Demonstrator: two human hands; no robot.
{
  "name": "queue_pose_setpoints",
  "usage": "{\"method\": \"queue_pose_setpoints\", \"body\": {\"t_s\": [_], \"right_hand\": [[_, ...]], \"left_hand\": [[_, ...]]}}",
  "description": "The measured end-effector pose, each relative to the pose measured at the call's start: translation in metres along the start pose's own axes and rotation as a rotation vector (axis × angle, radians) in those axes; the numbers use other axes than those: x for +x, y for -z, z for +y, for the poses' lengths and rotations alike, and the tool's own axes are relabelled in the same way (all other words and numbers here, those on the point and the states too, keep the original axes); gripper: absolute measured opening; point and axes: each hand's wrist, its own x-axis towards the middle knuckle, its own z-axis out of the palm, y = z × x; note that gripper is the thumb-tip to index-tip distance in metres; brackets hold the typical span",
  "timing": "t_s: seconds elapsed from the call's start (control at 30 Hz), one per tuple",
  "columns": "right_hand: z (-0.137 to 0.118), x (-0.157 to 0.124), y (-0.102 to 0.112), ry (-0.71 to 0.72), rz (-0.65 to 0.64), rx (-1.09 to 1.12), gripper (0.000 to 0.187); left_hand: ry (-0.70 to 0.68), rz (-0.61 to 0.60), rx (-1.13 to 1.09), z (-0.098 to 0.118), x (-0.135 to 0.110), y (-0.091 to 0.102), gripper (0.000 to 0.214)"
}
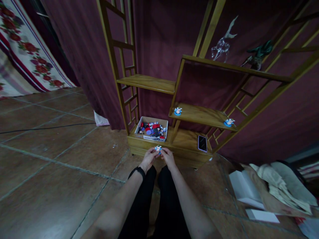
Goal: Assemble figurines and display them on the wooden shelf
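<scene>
Between both hands, in front of the wooden shelf unit, is a small white and blue figurine (158,149). My left hand (149,156) pinches it from the left, and my right hand (167,156) grips it from the right. Just beyond, on the lowest shelf, a shallow cardboard box (152,137) holds several small figurines in red, purple, black and white. A similar figurine on a blue base (177,111) stands at the left end of the middle shelf. Another blue-based figurine (229,122) is at that shelf's right end.
A phone (202,143) lies on the lowest shelf, right of the box. A clear deer ornament (221,46) and a dark green statue (259,54) stand on the upper shelf. White boxes (245,189) and cloth lie on the floor at right. A cable (47,127) crosses the tiles at left.
</scene>
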Motion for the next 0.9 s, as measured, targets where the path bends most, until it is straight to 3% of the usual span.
{"method": "queue_pose_setpoints", "body": {"t_s": [0.37,0.9], "right_hand": [[0.0036,0.0022,0.0,-0.059,0.075,-0.005,0.036],[0.006,0.0087,0.0017,-0.15,0.09,-0.045,0.04]], "left_hand": [[0.03,0.039,0.08,0.0034,-0.0034,-0.003,0.017],[0.053,0.005,0.133,0.0017,-0.0006,-0.0026,0.029]]}}
